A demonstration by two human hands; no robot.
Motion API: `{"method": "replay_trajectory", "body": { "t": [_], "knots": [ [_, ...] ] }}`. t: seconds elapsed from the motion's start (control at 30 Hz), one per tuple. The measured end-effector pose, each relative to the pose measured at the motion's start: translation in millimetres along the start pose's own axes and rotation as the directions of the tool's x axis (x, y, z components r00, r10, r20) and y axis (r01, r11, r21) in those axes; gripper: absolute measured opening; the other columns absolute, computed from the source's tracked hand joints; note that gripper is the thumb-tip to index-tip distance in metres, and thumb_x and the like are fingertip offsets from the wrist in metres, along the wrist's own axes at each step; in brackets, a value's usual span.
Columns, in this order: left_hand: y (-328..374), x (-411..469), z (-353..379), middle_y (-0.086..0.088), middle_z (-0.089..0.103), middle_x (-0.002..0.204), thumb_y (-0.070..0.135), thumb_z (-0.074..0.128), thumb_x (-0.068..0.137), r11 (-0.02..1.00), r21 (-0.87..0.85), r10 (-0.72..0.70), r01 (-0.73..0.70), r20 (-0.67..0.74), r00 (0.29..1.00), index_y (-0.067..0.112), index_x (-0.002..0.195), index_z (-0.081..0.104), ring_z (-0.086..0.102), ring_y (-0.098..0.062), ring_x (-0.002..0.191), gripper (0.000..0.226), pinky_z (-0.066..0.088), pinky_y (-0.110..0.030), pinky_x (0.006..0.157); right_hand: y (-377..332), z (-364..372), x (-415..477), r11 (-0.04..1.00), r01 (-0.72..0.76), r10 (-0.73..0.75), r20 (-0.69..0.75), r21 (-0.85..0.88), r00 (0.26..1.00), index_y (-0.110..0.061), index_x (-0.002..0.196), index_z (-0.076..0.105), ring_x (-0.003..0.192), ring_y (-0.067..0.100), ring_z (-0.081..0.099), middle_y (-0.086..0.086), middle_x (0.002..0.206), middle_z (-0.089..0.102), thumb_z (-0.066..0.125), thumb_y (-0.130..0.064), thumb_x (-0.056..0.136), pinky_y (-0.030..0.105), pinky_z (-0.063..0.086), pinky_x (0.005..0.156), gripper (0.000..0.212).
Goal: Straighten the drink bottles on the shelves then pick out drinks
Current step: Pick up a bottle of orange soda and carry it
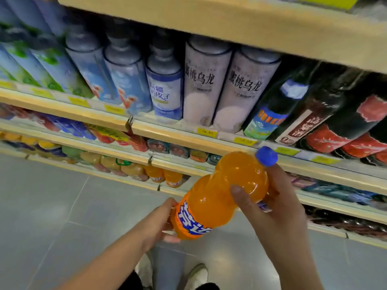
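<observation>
The right hand point(272, 197) is wrapped around the upper bulge of an orange soda bottle point(219, 195), thumb laid across the front, fingers behind, the index tip just under the blue cap point(266, 156). The left hand point(165, 225) is closed on the bottle's base, at about eight o'clock from the right hand. The bottle is thus held off the shelves, in front of the body, tilted with the cap toward one o'clock.

The bottle is clear plastic, smooth and glossy, with rounded bulges and a narrower waist; a printed label is wrapped around the lower part. Such a surface is likely to be slippery, so the grip is best kept at the waist and the base supported until the bottle is set down or carried off. If the label is being checked, the bottle should be turned slowly rather than shaken, since the drink is probably fizzy.

Below, a grey tiled floor point(52, 206) and pale shoes point(196, 273) are seen. Farther off, at ten o'clock, similar orange bottles point(163, 174) are stood on a low shelf. Beyond, at twelve o'clock, tall cylindrical bottles with matte pale sleeves point(205, 80) are lined up on an upper shelf point(171, 132) edged in light wood, dark bottles point(326, 105) beside them at two o'clock.
</observation>
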State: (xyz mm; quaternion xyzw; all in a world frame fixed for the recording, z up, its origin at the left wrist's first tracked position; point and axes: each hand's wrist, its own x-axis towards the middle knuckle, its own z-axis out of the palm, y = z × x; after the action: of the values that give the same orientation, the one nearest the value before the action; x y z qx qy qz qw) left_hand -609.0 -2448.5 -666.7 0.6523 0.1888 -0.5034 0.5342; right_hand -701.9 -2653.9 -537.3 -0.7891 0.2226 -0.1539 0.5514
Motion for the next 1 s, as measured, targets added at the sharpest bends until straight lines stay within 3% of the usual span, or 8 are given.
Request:
{"method": "replay_trajectory", "body": {
  "t": [0.1, 0.27, 0.4, 0.53, 0.63, 0.7, 0.87, 1.0],
  "knots": [
    [-18, 47, -4, -0.005, 0.075, 0.08, 0.043, 0.037, 0.102, 0.999, -0.044, 0.005, -0.007, -0.031, 1.0, 0.015, 0.097, 0.065, 0.07, -0.027, 0.093, 0.039, 0.062, -0.038, 0.069, 40, 24, 4, 0.998, 0.019, -0.02, 0.014, 0.051, 1.0, -0.066, 0.13, 0.049, 0.102, -0.002, 0.069, -0.029, 0.116, 0.067, 0.081, -0.059, 0.079, 0.004, 0.051, 0.074, 0.061],
    [-65, 146, -16, -0.004, 0.076, 0.079, 0.044, 0.037, 0.102, 0.995, -0.095, 0.025, -0.028, -0.035, 0.999, 0.018, 0.095, 0.066, 0.072, -0.028, 0.092, 0.039, 0.062, -0.042, 0.07, 121, 71, 6, 0.998, 0.058, -0.057, -0.036, 0.035, 0.998, -0.06, 0.12, 0.057, 0.09, -0.011, 0.066, -0.031, 0.097, 0.069, 0.067, -0.06, 0.085, -0.002, 0.045, 0.066, 0.037],
    [-104, 232, -27, 0.0, 0.077, 0.081, 0.048, 0.035, 0.101, 0.995, -0.097, 0.017, -0.019, -0.022, 1.0, 0.032, 0.075, 0.072, 0.074, -0.025, 0.087, 0.048, 0.061, -0.042, 0.068, 197, 106, 10, 0.998, 0.049, -0.048, -0.03, 0.043, 0.998, -0.045, 0.127, 0.061, 0.094, 0.001, 0.069, -0.02, 0.104, 0.072, 0.069, -0.062, 0.084, 0.005, 0.049, 0.07, 0.047],
    [-133, 309, -29, 0.0, 0.077, 0.08, 0.052, 0.031, 0.1, 0.992, -0.12, 0.025, -0.028, -0.023, 0.999, 0.025, 0.094, 0.065, 0.076, -0.019, 0.076, 0.043, 0.061, -0.042, 0.065, 264, 140, 16, 0.997, 0.076, -0.075, -0.039, 0.031, 0.996, -0.045, 0.126, 0.062, 0.098, -0.001, 0.068, -0.023, 0.108, 0.07, 0.07, -0.06, 0.085, 0.005, 0.05, 0.071, 0.045],
    [-144, 356, -29, -0.001, 0.077, 0.075, 0.051, 0.03, 0.1, 0.99, -0.134, 0.042, -0.044, -0.017, 0.999, 0.022, 0.097, 0.061, 0.074, -0.023, 0.082, 0.044, 0.063, -0.048, 0.067, 310, 159, 20, 0.993, 0.112, -0.117, -0.11, -0.048, 0.987, -0.046, 0.118, 0.063, 0.085, -0.009, 0.064, -0.029, 0.097, 0.068, 0.069, -0.059, 0.089, 0.0, 0.044, 0.066, 0.033],
    [-150, 380, -31, -0.001, 0.077, 0.075, 0.051, 0.032, 0.101, 0.987, -0.151, 0.054, -0.055, -0.013, 0.998, 0.02, 0.1, 0.061, 0.074, -0.022, 0.081, 0.043, 0.061, -0.044, 0.062, 335, 168, 22, 0.986, 0.146, -0.157, -0.14, -0.085, 0.978, -0.045, 0.116, 0.063, 0.082, -0.01, 0.062, -0.029, 0.094, 0.067, 0.069, -0.055, 0.091, -0.002, 0.042, 0.064, 0.027],
    [-156, 422, -30, -0.012, 0.069, 0.098, 0.045, 0.038, 0.099, 0.984, -0.177, 0.036, -0.035, 0.001, 0.999, 0.018, 0.103, 0.062, 0.068, -0.028, 0.094, 0.036, 0.061, -0.042, 0.059, 377, 183, 32, 0.984, 0.175, -0.177, -0.135, -0.027, 0.975, -0.046, 0.113, 0.064, 0.088, -0.002, 0.067, -0.021, 0.098, 0.071, 0.071, -0.047, 0.093, 0.004, 0.047, 0.067, 0.022],
    [-156, 443, -25, -0.011, 0.068, 0.095, 0.042, 0.041, 0.098, 0.978, -0.207, 0.03, -0.026, 0.013, 0.999, 0.02, 0.097, 0.062, 0.067, -0.029, 0.094, 0.03, 0.063, -0.049, 0.069, 401, 188, 39, 0.983, 0.181, -0.186, -0.152, -0.043, 0.971, -0.052, 0.109, 0.068, 0.09, 0.002, 0.067, -0.017, 0.097, 0.072, 0.072, -0.047, 0.091, 0.006, 0.048, 0.069, 0.019]
  ]
}}
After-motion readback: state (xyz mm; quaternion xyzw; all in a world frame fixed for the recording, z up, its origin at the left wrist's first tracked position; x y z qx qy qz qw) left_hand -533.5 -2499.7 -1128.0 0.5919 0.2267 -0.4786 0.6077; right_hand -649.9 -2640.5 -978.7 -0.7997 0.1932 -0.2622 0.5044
